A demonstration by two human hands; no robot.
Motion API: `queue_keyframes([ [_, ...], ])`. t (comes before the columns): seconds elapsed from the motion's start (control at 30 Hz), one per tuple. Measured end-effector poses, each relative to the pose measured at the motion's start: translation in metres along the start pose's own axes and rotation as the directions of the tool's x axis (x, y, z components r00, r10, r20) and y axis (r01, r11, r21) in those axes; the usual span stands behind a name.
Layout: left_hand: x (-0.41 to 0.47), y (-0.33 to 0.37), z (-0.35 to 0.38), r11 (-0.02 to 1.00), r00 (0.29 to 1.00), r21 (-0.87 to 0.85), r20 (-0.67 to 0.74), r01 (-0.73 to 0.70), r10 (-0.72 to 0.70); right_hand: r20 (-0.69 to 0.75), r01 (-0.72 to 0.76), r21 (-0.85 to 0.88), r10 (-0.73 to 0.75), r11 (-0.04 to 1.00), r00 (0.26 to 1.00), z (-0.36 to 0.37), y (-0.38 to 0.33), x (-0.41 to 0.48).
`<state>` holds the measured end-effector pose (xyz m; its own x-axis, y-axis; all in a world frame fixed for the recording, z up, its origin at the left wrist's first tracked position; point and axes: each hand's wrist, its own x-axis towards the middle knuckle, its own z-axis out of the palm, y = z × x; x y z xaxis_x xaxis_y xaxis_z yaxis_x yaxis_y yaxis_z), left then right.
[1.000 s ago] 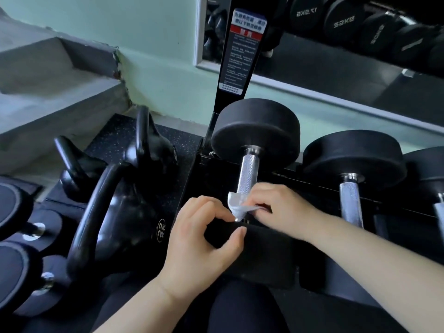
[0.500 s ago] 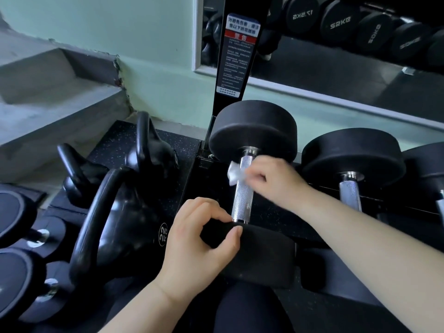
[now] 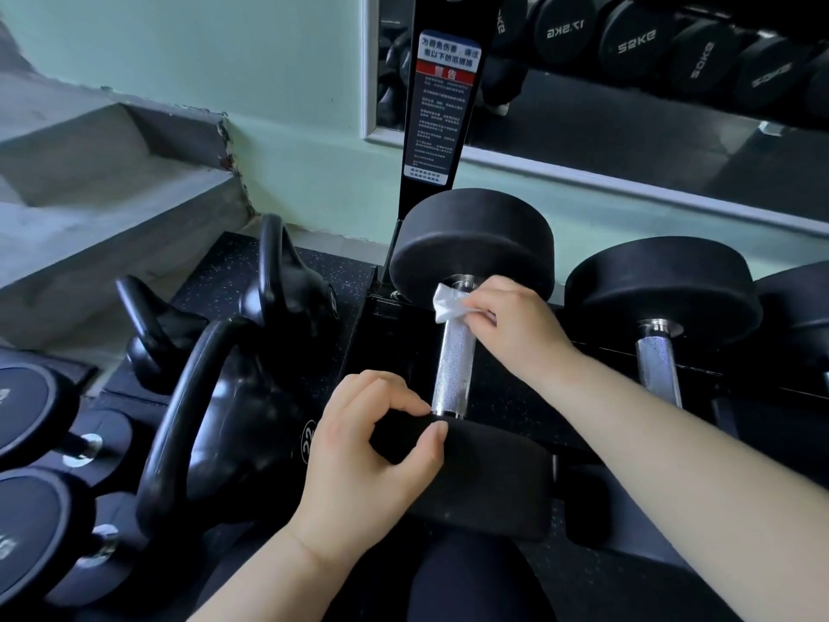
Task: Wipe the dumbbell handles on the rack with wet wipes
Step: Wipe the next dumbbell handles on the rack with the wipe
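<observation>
Kettlebells [image 3: 251, 397] stood on the floor mat at far left, outside the task. Next rightward, we found the left hand [image 3: 372, 455] gripping the near head [image 3: 489, 478] of the first dumbbell, thumb and fingers curled over its edge, evidently to steady it. Its knurled handle [image 3: 453, 365] ran away from us to the far head [image 3: 471, 235]. At the handle's far end the wet wipe [image 3: 448, 303] lay bunched against the steel, pinched by the right hand [image 3: 516, 325].

We judged the step in hand to be wiping this first handle (most of the knurling lay bare below the wipe). The next move, in our judgement, called for drawing the wipe back along the bar with firm, wrapped pressure.

The rack [image 3: 390, 316] held further dumbbells rightward; the neighbouring handle [image 3: 655, 370] carried no wipe. We saw no wipe packet.
</observation>
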<state>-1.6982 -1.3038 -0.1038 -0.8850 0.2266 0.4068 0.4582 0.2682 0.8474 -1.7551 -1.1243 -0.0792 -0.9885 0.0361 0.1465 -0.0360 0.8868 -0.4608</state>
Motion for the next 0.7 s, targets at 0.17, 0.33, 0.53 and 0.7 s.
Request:
queue_keyframes([
  [0.17, 0.000, -0.002, -0.001, 1.000, 1.000, 0.003, 0.023, -0.012, 0.012, 0.260, 0.012, 0.120, -0.043, 0.993, 0.965, -0.003, -0.006, -0.039],
  [0.33, 0.000, -0.002, -0.001, 1.000, 1.000, 0.009, 0.021, -0.019, 0.019, 0.046, -0.386, 0.390, 0.401, 0.836, 0.915, -0.012, 0.016, -0.029],
  [0.53, 0.000, -0.001, 0.000, 1.000, 1.000, -0.002, 0.011, -0.009, 0.009, 0.164, -0.534, 0.488, 0.528, 0.691, 0.833, 0.004, 0.019, -0.005],
  [0.7, 0.000, -0.003, -0.001, 1.000, 1.000, -0.017, 0.010, -0.013, 0.013, 0.297, -0.441, 0.337, 0.350, 0.832, 0.888, 0.006, 0.006, -0.033],
])
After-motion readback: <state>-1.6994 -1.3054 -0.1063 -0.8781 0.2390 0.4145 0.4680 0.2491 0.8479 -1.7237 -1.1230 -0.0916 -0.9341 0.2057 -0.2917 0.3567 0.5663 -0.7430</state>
